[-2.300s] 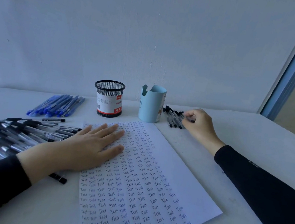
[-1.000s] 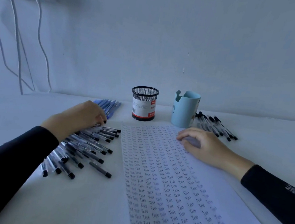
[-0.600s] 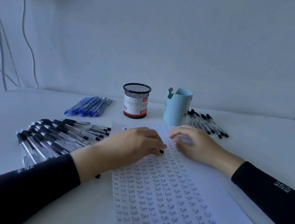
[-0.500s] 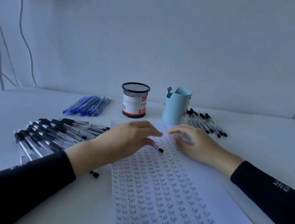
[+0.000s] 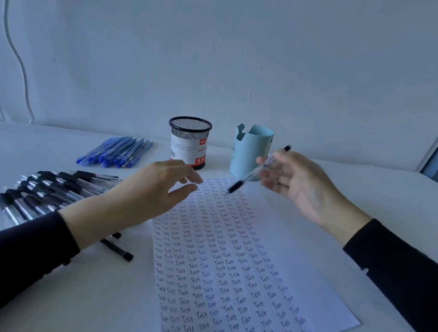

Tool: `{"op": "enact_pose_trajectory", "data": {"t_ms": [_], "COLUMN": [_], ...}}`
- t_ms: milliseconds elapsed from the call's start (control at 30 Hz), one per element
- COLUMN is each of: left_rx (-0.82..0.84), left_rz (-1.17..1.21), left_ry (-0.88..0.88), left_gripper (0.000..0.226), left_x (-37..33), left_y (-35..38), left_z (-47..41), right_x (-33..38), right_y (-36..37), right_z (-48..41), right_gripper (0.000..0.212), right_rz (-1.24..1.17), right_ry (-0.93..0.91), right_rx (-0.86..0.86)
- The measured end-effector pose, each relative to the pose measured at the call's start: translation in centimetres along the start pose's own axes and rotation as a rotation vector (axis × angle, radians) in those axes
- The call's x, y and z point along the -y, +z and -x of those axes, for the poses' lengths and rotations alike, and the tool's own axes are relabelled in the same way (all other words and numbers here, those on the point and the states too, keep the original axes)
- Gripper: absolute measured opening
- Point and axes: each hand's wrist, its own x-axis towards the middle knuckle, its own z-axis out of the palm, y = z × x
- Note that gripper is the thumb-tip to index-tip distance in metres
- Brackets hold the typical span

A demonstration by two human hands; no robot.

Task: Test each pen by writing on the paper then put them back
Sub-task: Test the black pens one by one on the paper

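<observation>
Since rows of "Test" nearly fill the white paper (image 5: 286,257), I judge the job well along, though a fan of glossy black-capped pens (image 5: 52,189) lies at my left and none stand in the wire-mesh holder (image 5: 189,141) or the smooth blue cup (image 5: 251,147). My right hand (image 5: 300,187) loosely grips a clear-barrelled pen (image 5: 255,171), slanted above the sheet's far end; my left hand (image 5: 153,193) hovers slack, empty.

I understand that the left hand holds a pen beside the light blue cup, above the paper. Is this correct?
Not quite. The head view shows the right hand, not the left, holding the pen beside the light blue cup, above the paper. The left hand holds nothing.
</observation>
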Motion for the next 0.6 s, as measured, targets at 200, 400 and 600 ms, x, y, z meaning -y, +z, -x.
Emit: {"op": "enact_pose_trajectory", "data": {"t_ms": [200, 400, 600], "left_rx": [0.366, 0.426, 0.441], "left_rz": [-0.08, -0.093, -0.067], "left_ry": [-0.063, -0.069, -0.075], "left_gripper": [0.069, 0.068, 0.068], "left_x": [-1.3, -1.2, -1.2], "left_y": [0.6, 0.9, 0.8], "left_z": [0.5, 0.5, 0.6], "right_x": [1.3, 1.4, 1.2], "right_y": [-0.9, -0.1, 0.5], "right_z": [0.1, 0.8, 0.7], "right_gripper": [0.038, 0.058, 0.037], "right_rz": [-0.406, -0.496, -0.37], "right_ry": [0.208, 0.252, 0.179], "right_rx": [-0.048, -0.033, -0.042]}}
